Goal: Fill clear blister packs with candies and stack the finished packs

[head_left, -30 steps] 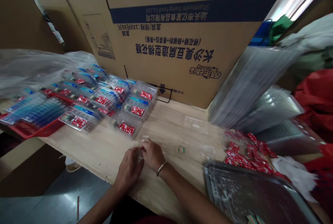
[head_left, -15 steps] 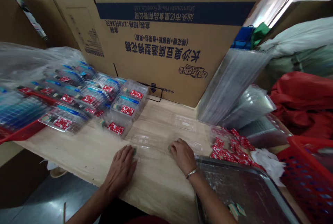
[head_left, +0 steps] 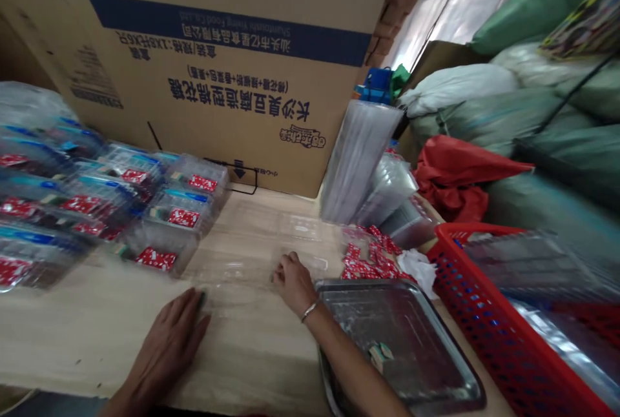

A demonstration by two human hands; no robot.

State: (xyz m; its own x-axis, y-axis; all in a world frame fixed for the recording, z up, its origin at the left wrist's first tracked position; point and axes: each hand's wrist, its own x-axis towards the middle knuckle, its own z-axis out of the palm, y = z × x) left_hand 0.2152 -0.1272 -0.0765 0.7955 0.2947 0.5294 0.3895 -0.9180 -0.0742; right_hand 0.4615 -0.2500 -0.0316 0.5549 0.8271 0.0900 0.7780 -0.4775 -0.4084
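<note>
My left hand lies flat on the wooden table, fingers stretched out, with a small green piece at its fingertips. It rests on the near left end of a clear plastic blister tray. My right hand, a bracelet on the wrist, has its fingers curled down on the tray's right end; what they pinch is hidden.
Filled clear packs with red labels are stacked at the left. A large cardboard box stands behind. A metal tray, loose red packets, a stack of empty blisters and a red basket sit to the right.
My hands were together at the tray's near edge, then moved apart to its two ends. The view has swung to the right, bringing the red basket in.
</note>
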